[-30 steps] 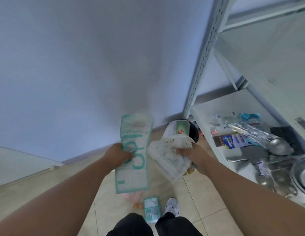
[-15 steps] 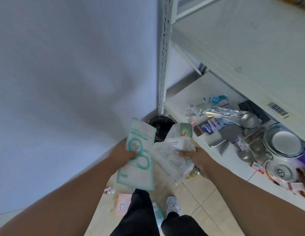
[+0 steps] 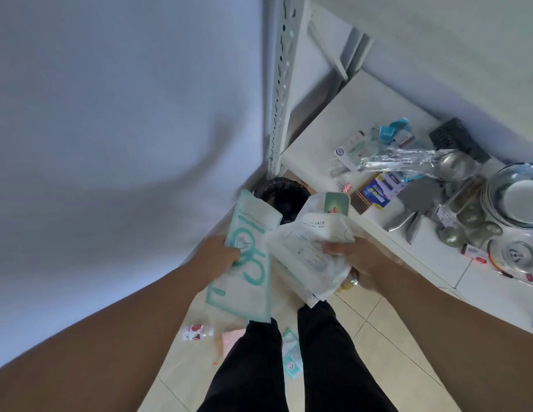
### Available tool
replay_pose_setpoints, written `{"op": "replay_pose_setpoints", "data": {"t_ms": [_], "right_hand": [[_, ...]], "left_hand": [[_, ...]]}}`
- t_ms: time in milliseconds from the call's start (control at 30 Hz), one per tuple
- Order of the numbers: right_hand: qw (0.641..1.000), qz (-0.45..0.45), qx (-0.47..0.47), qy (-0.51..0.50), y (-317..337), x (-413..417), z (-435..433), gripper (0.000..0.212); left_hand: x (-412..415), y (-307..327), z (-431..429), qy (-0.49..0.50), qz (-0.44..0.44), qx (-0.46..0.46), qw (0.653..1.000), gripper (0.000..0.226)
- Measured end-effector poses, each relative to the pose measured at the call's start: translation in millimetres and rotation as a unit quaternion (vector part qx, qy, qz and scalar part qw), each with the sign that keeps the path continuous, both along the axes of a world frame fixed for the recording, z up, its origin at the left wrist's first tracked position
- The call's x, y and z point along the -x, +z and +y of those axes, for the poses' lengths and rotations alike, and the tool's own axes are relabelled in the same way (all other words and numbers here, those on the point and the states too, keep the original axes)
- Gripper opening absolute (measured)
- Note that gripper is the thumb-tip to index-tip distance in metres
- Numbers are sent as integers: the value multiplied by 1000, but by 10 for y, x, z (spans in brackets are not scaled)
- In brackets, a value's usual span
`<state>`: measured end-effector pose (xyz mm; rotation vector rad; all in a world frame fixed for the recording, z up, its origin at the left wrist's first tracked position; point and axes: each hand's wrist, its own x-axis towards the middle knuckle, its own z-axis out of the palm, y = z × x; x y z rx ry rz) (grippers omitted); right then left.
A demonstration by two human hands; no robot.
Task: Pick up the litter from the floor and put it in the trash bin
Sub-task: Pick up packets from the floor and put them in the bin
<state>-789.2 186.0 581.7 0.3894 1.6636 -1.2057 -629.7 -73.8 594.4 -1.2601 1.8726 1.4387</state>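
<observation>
Head view, looking down along both bare forearms. A teal-and-white mask packet (image 3: pixel 241 260), printed with a large teal numeral, is gripped at its left edge by the left hand (image 3: pixel 220 257), fingers closed on it; the packet hangs long-side down in front of the legs. A bundle of crumpled white plastic wrappers (image 3: pixel 310 257) is clasped by the right hand (image 3: pixel 360 260), the fingers curled into the bundle from the right. A small green-faced packet (image 3: pixel 336 203) stands out of the top of this bundle. The two loads are held side by side, nearly touching, just short of the trash bin (image 3: pixel 280 191), a round black-lined container seen beyond them in the corner between the pale wall (image 3: pixel 110 114) and the perforated white upright of a shelf unit (image 3: pixel 281 84).

Litter remaining on the tiled floor (image 3: pixel 378 337): a small red-and-white sachet (image 3: pixel 195 333) to the left of the legs, a pink sheet (image 3: pixel 232 341) partly hidden by the left trouser leg (image 3: pixel 253 367), and a teal-and-white packet (image 3: pixel 292 358) between the legs.

On the low white shelf (image 3: pixel 333 129) at right, cluttered items are seen: a steel ladle in clear film (image 3: pixel 423 162), a blue-and-yellow box (image 3: pixel 378 194), a dark grey perforated object (image 3: pixel 455 141), glass bowls with a white plate (image 3: pixel 518 200), and a glass lid (image 3: pixel 515 257).
</observation>
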Motion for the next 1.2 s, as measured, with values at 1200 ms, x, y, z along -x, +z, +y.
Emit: {"op": "replay_pose_setpoints", "data": {"t_ms": [1200], "right_hand": [[993,-77,-89,-1,-3037,941,-877,39]], "left_hand": [[1166,-3005,-357,-26,-21,7,999,15]]}}
